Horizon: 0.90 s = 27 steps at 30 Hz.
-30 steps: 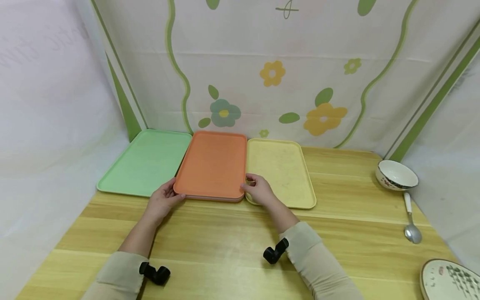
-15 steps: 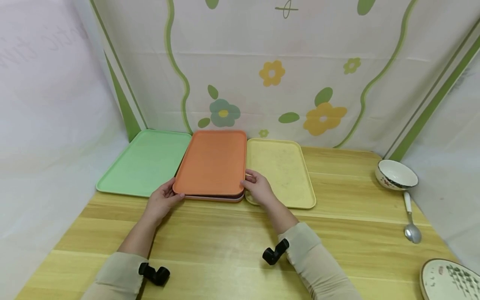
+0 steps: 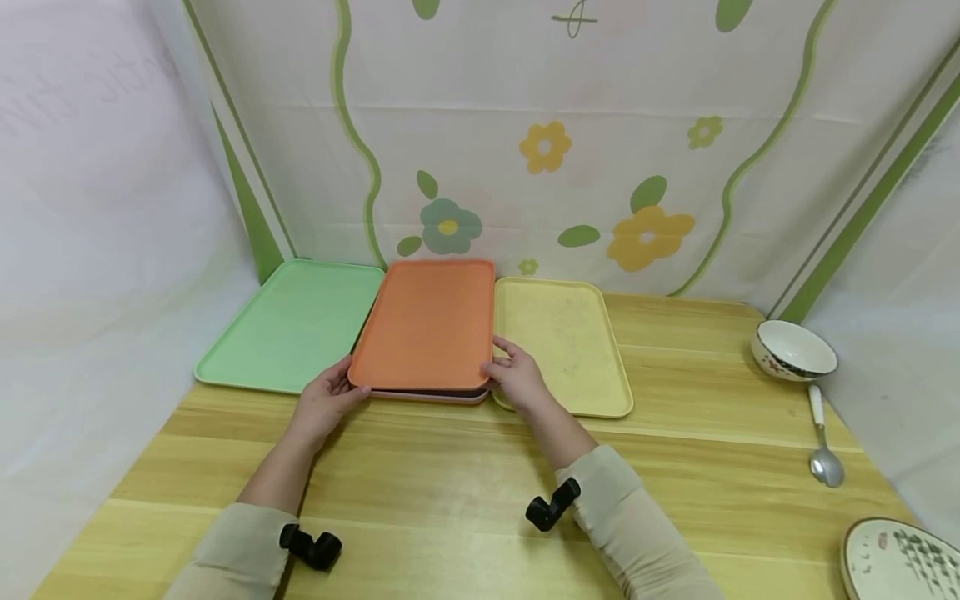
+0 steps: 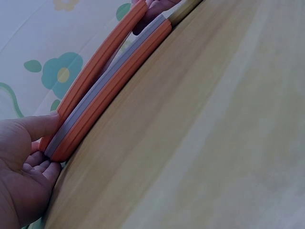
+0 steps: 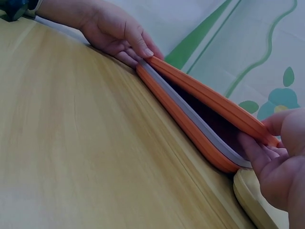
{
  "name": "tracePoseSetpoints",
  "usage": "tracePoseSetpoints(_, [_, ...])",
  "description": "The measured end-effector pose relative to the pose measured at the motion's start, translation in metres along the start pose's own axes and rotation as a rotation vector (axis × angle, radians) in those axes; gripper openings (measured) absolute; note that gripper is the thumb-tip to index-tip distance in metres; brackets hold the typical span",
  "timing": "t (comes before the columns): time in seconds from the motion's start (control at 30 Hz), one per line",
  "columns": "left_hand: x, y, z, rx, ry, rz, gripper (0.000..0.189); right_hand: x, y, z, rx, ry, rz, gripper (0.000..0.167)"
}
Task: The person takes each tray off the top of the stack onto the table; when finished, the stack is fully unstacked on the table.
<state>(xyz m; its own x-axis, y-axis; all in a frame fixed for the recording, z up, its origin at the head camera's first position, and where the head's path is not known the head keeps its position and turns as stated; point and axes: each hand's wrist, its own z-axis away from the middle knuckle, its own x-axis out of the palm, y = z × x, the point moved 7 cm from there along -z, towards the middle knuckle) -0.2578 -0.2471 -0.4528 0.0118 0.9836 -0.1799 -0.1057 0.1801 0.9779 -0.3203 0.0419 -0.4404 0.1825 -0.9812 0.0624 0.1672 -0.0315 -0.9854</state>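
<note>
An orange tray point(image 3: 431, 325) tops a stack in the head view, with a grey-rimmed tray point(image 5: 188, 114) and another orange tray point(image 4: 119, 82) beneath it. My right hand point(image 3: 519, 382) pinches the top tray's near right corner, which is raised and leaves a dark wedge-shaped gap above the grey rim. At the near left corner, my left hand point(image 3: 322, 408) holds the stack, thumb on the top tray's edge and fingers curled at the side below. That corner stays close to the trays underneath.
A green tray point(image 3: 292, 325) lies left of the stack, a yellow tray point(image 3: 562, 350) right of it. Farther right on the wooden table point(image 3: 420, 500) are a bowl point(image 3: 795, 350), a spoon point(image 3: 825, 462) and a patterned plate point(image 3: 900, 558). A flowered curtain point(image 3: 480, 150) hangs behind.
The top orange tray's near right edge has risen off the stack, opening a gap. My right hand has moved up slightly with it; my left hand has stayed in place.
</note>
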Motion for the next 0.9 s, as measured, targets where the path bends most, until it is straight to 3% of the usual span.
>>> tracePoseSetpoints(0.17, [0.002,0.003,-0.001,0.023,-0.007,0.015,0.075,-0.01,-0.004,0.005,-0.003,0.008,-0.024,0.063])
tracePoseSetpoints(0.47, [0.002,0.004,-0.003,0.004,0.033,-0.002,0.071,-0.043,-0.012,0.019,-0.013,-0.048,-0.12,0.067])
tracePoseSetpoints(0.9, [0.003,0.003,-0.003,-0.01,0.032,-0.037,0.073,-0.109,-0.034,0.048,-0.051,-0.093,-0.095,0.07])
